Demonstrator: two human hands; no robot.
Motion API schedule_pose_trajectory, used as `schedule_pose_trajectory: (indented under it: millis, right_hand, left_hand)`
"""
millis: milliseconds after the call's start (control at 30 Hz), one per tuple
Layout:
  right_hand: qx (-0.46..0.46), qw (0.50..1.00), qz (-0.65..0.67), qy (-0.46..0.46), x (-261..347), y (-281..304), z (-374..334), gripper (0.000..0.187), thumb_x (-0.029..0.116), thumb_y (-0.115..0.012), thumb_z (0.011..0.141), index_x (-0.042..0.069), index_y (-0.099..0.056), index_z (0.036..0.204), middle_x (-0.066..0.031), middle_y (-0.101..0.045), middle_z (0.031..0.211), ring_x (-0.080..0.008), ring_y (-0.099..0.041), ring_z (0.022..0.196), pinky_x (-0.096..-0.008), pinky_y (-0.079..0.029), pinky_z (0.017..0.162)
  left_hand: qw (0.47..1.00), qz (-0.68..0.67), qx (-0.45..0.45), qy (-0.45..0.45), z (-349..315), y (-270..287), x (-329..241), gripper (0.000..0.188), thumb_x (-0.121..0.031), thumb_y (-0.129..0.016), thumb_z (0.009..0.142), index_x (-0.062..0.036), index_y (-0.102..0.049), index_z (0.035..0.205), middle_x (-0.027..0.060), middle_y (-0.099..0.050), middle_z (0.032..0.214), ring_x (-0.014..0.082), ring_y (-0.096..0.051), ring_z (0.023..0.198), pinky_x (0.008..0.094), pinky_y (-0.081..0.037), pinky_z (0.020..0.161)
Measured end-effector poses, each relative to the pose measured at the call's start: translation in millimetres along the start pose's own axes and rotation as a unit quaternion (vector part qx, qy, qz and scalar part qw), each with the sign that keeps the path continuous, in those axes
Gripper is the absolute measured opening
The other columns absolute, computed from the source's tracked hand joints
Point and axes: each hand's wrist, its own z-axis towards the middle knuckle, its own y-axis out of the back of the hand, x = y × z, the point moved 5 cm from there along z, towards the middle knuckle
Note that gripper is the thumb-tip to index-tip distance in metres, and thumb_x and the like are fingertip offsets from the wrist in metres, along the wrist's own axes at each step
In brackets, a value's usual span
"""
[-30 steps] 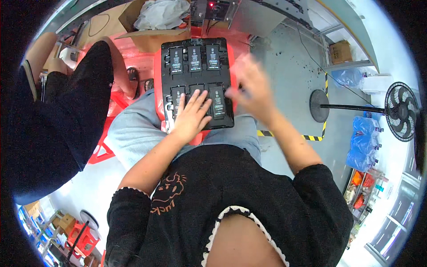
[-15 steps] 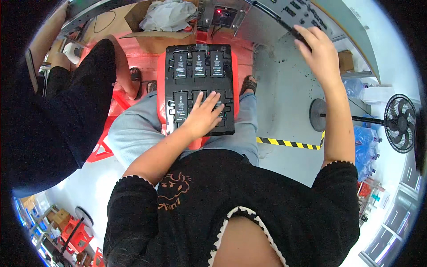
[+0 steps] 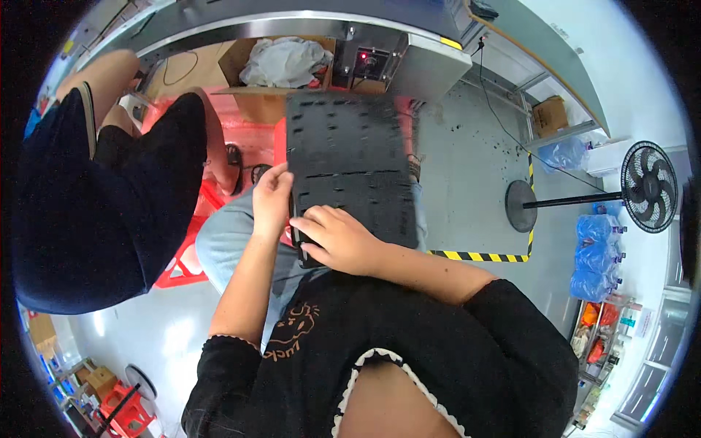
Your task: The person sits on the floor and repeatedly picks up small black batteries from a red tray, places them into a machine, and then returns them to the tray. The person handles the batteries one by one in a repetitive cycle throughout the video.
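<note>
A black slotted tray (image 3: 349, 150) lies over my lap, slightly blurred, its flat face with rows of small slots turned up. At its left edge is my left hand (image 3: 271, 206), fingers bent and closed on the rim. My right hand (image 3: 337, 239) reaches across the tray's near left corner, its fingers curled at the same edge. Both hands are close together. Whatever lies under the tray is hidden, and a thin darker edge shows below its left side.
A co-worker in dark clothes (image 3: 95, 212) sits close on my left. Ahead are a metal bench edge (image 3: 241, 28) and an open carton (image 3: 266, 106) with white plastic. A standing fan (image 3: 646, 186) and blue-wrapped bottles (image 3: 597, 252) stand to the right. Striped tape (image 3: 482, 257) marks the floor.
My right hand has come from the upper right down to the tray. My left hand has left the flat black batteries for the left edge. A slotted face now hides the batteries.
</note>
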Motion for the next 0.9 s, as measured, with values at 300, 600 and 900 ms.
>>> schedule_pose_trajectory:
  millis: [300,600,900]
  right_hand:
    - [-0.157,0.926,-0.269,-0.212,-115.2,11.8,-50.2,0.049,0.017,-0.071,0.075,0.002,-0.054,0.119,-0.0187,-0.051,0.113,-0.0341,-0.053,0.101,-0.0467,-0.044,0.081]
    - [-0.036,0.879,-0.107,-0.463,-165.5,16.3,-103.4,0.068,0.029,-0.073,0.078,-0.003,-0.042,0.131,-0.0260,-0.051,0.119,-0.0432,-0.058,0.098,-0.0478,-0.049,0.084]
    - [-0.510,0.826,-0.139,-0.197,-163.6,313.5,44.3,0.022,0.023,-0.063,0.091,0.001,-0.068,0.093,-0.0081,-0.070,0.088,-0.0146,-0.064,0.075,-0.0309,-0.050,0.071]
  left_hand:
    - [0.897,0.405,-0.064,-0.165,52.7,5.2,65.8,0.032,-0.020,-0.060,0.088,0.0006,-0.063,0.113,0.0237,-0.059,0.092,0.0390,-0.058,0.090,0.0431,-0.046,0.083]
    - [0.910,0.406,-0.010,-0.086,26.8,-1.1,61.2,0.039,-0.016,-0.063,0.086,0.0018,-0.059,0.121,0.0253,-0.057,0.106,0.0393,-0.056,0.100,0.0430,-0.046,0.090]
    - [0.884,0.453,0.032,-0.108,39.0,2.9,41.2,0.042,-0.007,-0.055,0.088,0.0058,-0.049,0.127,0.0270,-0.054,0.113,0.0421,-0.053,0.106,0.0449,-0.043,0.094]
